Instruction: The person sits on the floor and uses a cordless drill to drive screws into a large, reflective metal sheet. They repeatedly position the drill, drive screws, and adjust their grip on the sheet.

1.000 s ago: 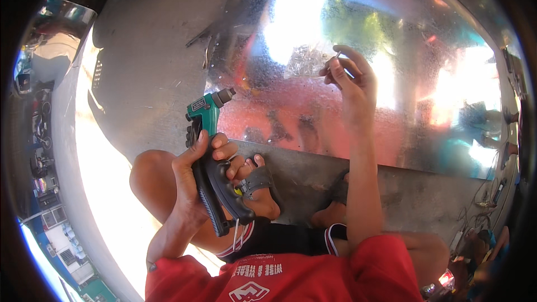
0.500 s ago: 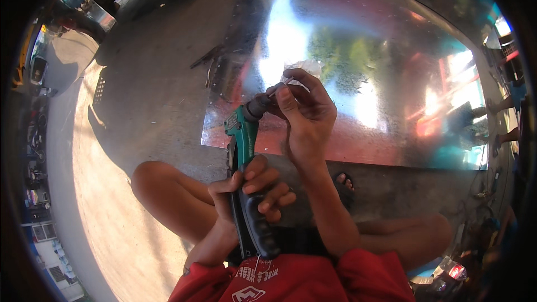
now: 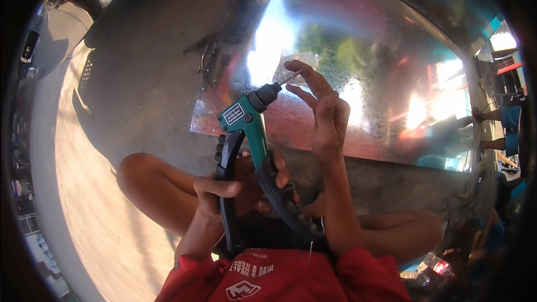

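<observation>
My left hand (image 3: 229,187) grips a hand riveter (image 3: 256,137) with a green body and black handles. Its thumb lies by the left handle, and its fingers reach round the right one. The two handles stand spread apart. From the dark nose, tilted up to the right, sticks a thin metal rivet (image 3: 290,76). My right hand (image 3: 327,114) is beside the rivet with fingers apart and nothing gripped; whether a fingertip brushes the rivet I cannot tell. A slim metal pin (image 3: 310,252) shows in front of my red shirt, below the right handle.
A large shiny metal sheet (image 3: 369,128) lies on the concrete floor in front of me, with a clear plastic bag (image 3: 305,60) on it. My bent knees (image 3: 142,170) are at both sides. Another person's legs (image 3: 492,114) stand at the far right. A bottle (image 3: 439,265) lies lower right.
The riveter's handles have opened from pressed together to wide apart. My right hand has let go of the rivet and moved slightly right, its fingers spreading. A thin pin now shows near my shirt.
</observation>
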Motion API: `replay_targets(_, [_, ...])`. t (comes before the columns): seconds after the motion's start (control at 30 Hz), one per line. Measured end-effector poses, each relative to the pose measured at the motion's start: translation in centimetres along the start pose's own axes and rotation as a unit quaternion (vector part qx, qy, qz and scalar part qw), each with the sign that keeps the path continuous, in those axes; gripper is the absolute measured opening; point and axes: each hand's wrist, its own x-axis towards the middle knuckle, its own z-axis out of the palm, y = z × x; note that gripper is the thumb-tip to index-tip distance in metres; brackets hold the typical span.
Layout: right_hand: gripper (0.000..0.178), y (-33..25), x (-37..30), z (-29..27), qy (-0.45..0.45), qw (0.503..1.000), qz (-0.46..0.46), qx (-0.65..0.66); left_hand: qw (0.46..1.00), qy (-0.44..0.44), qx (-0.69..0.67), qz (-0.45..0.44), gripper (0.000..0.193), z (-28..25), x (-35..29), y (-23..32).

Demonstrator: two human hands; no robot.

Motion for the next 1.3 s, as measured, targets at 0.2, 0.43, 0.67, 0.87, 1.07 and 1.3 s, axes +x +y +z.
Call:
replay_targets(0.2, [0.064,-0.2,0.2,-0.9,-0.105,0.986,0.024,-0.128,0.991,-0.111,-0.054,-0.042,0.093,-2.5,-0.3,0.9])
replay_targets(0.43, [0.018,-2.1,2.2,-0.1,-0.124,0.961,-0.062,-0.240,0.936,-0.229,-0.266,-0.031,0.100,-4.4,-0.4,-0.3])
replay_targets(0.67, [0.014,-2.1,2.4,-0.3,-0.171,0.934,-0.085,-0.303,0.970,-0.179,-0.143,-0.076,0.107,-5.5,-1.1,0.8])
replay_targets(0.87, [0.013,-2.4,2.0,0.0,-0.192,0.940,-0.039,-0.279,0.970,-0.149,-0.153,-0.114,0.108,-6.6,-1.3,0.1])
replay_targets(1.07, [0.013,-3.2,2.3,0.5,-0.207,0.947,-0.050,-0.242,0.981,-0.135,-0.051,-0.127,0.113,-6.2,-1.6,0.1])
replay_targets(1.3, [0.015,-3.4,2.1,0.4,-0.224,0.947,-0.065,-0.223,0.984,-0.059,-0.020,-0.167,0.104,-4.6,-2.4,0.4])
